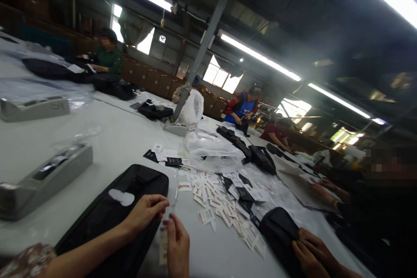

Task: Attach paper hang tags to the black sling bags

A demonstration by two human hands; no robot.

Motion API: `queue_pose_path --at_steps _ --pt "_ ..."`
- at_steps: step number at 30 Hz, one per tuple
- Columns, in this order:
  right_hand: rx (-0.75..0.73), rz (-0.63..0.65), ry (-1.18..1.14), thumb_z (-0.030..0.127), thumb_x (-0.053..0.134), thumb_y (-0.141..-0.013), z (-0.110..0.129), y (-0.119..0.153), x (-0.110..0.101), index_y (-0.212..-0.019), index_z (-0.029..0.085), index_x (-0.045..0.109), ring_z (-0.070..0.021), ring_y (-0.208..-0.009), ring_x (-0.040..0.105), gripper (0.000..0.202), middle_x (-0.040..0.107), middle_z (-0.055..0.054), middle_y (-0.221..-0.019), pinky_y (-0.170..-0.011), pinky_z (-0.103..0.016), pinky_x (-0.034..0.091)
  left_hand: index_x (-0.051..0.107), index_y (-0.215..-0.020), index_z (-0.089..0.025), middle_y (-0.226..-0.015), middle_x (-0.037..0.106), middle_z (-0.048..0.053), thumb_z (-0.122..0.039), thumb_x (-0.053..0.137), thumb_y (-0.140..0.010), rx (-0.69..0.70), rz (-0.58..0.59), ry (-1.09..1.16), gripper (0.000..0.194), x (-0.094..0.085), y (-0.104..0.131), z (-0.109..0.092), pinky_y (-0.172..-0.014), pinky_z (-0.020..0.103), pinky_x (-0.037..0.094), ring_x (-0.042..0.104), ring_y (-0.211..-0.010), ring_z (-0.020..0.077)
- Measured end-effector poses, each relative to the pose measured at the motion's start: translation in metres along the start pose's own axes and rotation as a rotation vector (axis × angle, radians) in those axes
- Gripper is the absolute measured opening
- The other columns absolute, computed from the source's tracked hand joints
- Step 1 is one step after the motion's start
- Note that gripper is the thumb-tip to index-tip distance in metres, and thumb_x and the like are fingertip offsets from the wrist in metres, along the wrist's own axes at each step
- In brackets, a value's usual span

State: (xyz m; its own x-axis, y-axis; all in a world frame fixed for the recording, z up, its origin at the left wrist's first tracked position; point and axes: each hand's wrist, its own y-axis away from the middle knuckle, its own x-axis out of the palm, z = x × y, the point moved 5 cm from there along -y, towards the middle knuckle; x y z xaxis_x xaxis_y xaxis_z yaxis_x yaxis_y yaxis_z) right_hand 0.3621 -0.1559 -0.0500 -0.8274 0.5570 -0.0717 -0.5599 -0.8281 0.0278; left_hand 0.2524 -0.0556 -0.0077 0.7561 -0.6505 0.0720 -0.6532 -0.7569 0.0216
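Observation:
My left hand (pixel 146 213) is closed in a pinch above the right side of a long black bag (pixel 143 180). Close by, my right hand (pixel 178 243) pinches too, its fingertips almost meeting those of the left. Between them is a thin, clear plastic piece (pixel 168 213), too blurred to make out fully. A pale printed label (pixel 163 249) shows just below the fingers, partly hidden by my right hand. The black bag lies flat on the white table, with a white oval patch (pixel 121 197) on its top. My left forearm covers part of it.
Grey tape dispensers (pixel 61 171) stand at left. Many loose printed labels (pixel 224 208) and black cards (pixel 174 162) are heaped mid-table by clear plastic bags (pixel 211 150). At right, another person's hands (pixel 312 249) hold a black bag (pixel 280 230). Other workers stand or sit further back.

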Motion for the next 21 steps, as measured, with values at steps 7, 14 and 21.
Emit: queue_pose_path --at_steps 7,14,21 --pt "-0.070 0.010 -0.011 0.047 0.063 -0.075 0.026 -0.021 0.004 -0.102 0.013 0.066 -0.0261 -0.100 0.062 0.044 0.068 -0.013 -0.104 -0.089 -0.035 0.048 0.063 -0.064 -0.012 -0.049 0.051 -0.002 -0.044 0.057 -0.075 -0.007 0.078 -0.144 0.035 0.007 0.008 -0.003 -0.044 0.020 0.032 0.046 -0.044 0.0097" --pt "-0.148 0.062 0.014 0.045 0.059 -0.079 0.031 -0.021 0.038 -0.090 0.015 0.065 -0.0226 -0.087 0.064 0.033 0.069 -0.009 -0.090 -0.081 -0.032 0.049 0.066 -0.064 -0.011 -0.046 0.049 -0.002 -0.037 0.049 -0.080 0.027 0.047 -0.135 0.035 0.003 0.007 0.001 -0.042 0.020 0.028 0.042 -0.041 0.0088" --pt "-0.171 0.062 0.124 0.046 0.050 -0.084 0.058 -0.033 0.041 -0.082 0.018 0.058 -0.0135 -0.053 0.054 0.030 0.056 0.002 -0.058 -0.052 -0.023 0.043 0.068 -0.089 -0.017 -0.079 0.070 0.003 -0.038 0.048 -0.079 0.105 -0.344 -0.374 0.031 -0.106 0.003 -0.035 -0.060 0.024 0.045 0.062 -0.066 0.0174"
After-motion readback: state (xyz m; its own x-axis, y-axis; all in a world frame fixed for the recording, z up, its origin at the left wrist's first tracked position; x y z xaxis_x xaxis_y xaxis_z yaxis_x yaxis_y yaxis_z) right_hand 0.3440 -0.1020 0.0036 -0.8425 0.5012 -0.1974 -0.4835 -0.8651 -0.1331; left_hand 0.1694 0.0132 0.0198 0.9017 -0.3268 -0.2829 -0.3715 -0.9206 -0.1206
